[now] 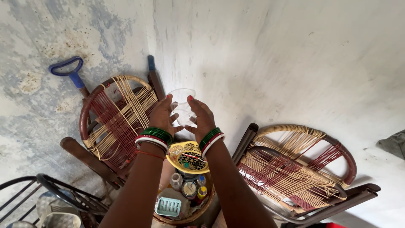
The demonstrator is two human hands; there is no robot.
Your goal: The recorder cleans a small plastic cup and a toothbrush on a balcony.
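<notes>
Both my hands are raised in front of a pale wall and hold one clear plastic cup (pixel 182 103) between them. My left hand (pixel 163 116) grips its left side and my right hand (pixel 199 118) grips its right side, fingertips at the rim. Green, red and white bangles sit on both wrists. Below my wrists a yellow perforated basket (pixel 187 157) rests tilted on a round woven tray (pixel 185 219). The tray holds small bottles, a round tin and a pale green box (pixel 168 207).
A woven cane chair (pixel 116 122) stands at the left and another (pixel 295 169) at the right, the tray between them. A blue-handled tool (pixel 69 69) leans on the stained wall. Black metal frame bars (pixel 50 194) lie at the lower left.
</notes>
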